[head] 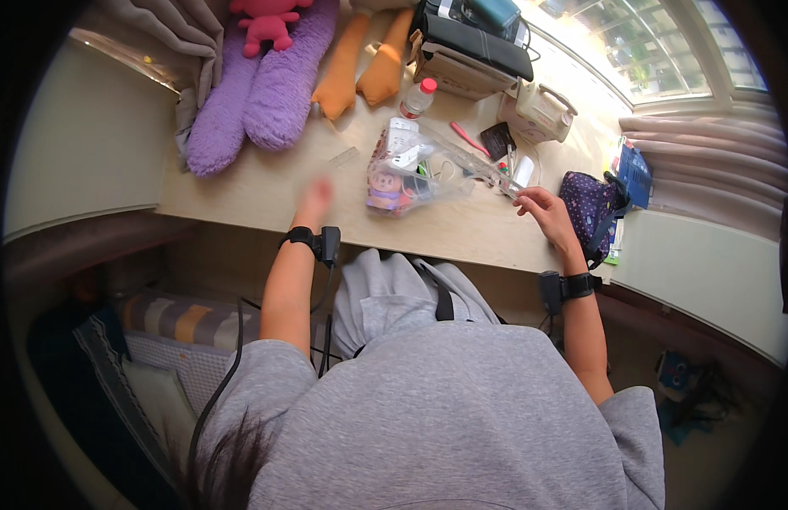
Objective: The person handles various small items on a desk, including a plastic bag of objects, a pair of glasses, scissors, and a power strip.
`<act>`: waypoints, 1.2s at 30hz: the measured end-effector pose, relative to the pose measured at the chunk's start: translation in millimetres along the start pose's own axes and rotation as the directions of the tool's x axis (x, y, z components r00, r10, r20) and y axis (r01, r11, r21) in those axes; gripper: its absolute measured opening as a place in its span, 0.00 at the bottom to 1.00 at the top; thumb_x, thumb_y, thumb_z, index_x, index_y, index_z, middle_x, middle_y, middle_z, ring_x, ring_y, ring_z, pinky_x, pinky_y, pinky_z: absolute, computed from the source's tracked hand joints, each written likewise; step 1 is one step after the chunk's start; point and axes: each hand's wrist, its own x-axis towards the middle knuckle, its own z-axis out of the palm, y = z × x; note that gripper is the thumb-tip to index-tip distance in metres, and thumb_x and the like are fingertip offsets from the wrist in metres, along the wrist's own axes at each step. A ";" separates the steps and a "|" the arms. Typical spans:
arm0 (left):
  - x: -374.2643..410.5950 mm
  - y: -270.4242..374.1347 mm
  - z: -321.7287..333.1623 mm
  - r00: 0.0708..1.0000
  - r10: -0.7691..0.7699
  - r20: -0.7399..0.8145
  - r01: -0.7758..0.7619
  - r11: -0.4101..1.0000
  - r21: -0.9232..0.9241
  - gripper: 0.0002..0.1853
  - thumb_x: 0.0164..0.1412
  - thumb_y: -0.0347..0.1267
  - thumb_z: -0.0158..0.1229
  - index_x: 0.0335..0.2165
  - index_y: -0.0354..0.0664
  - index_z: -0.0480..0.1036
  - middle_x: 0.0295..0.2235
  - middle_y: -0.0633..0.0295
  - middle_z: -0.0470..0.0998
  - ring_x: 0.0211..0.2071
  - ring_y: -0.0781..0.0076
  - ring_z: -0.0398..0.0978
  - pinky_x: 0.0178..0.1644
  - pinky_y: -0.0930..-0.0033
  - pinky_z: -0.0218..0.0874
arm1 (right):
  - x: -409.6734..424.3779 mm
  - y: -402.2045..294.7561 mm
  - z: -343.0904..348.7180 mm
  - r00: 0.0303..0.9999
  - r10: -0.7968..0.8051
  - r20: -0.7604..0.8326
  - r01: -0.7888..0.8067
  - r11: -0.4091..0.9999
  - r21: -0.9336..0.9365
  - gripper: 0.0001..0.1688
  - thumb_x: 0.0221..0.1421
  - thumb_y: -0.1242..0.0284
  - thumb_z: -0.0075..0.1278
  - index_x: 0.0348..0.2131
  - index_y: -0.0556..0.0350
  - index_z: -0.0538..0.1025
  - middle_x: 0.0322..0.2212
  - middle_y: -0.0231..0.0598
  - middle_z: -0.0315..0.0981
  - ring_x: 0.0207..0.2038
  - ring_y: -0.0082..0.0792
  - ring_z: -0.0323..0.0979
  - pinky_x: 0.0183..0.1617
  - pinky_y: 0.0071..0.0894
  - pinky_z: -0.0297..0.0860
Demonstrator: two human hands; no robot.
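Note:
My right hand [542, 209] pinches the edge of a clear plastic bag [446, 185], which stretches leftward across the wooden desk. In or behind the bag are a white power strip [403, 143] and a pink and purple toy figure [387, 187]. My left hand [317, 194] is blurred above the desk's front part, left of the bag; its fingers cannot be made out. Just beyond it lies a small clear ruler [344, 156]. A bottle with a red cap [418, 99] stands behind the power strip.
Purple plush legs [276, 95] and orange plush feet [335, 89] lie at the back left. A cardboard box [461, 73], a cream-coloured case [538, 115], a pink-red stick-like item [469, 139] and a black flat item [498, 140] are behind the bag. A dark patterned pouch [588, 207] sits at right.

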 end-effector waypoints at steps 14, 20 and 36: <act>-176.7 28.9 189.7 0.723 0.527 0.448 -0.690 0.593 0.415 0.10 0.53 0.34 0.52 0.31 0.39 0.67 0.22 0.67 0.69 0.19 0.84 0.65 0.24 0.84 0.59 | 30.7 19.5 -56.7 0.979 -0.163 0.124 0.203 0.845 -0.495 0.11 0.48 0.72 0.48 0.32 0.60 0.72 0.25 0.41 0.73 0.29 0.32 0.71 0.34 0.25 0.65; -247.9 -18.6 247.2 0.506 0.035 0.862 -0.815 -0.307 0.491 0.13 0.47 0.32 0.56 0.35 0.44 0.69 0.25 0.63 0.72 0.19 0.76 0.68 0.25 0.76 0.61 | 76.2 25.9 -40.3 0.915 -0.171 0.366 0.338 0.821 -0.460 0.09 0.46 0.74 0.46 0.30 0.58 0.72 0.26 0.42 0.72 0.30 0.37 0.71 0.33 0.28 0.66; -230.5 -71.0 226.7 0.725 0.068 0.686 -0.451 -0.706 0.547 0.07 0.48 0.33 0.51 0.26 0.46 0.74 0.26 0.61 0.74 0.28 0.61 0.72 0.30 0.62 0.63 | 129.9 48.3 34.8 0.685 -0.121 0.718 0.570 0.702 -0.427 0.13 0.44 0.66 0.49 0.31 0.52 0.74 0.24 0.40 0.72 0.28 0.39 0.70 0.34 0.34 0.65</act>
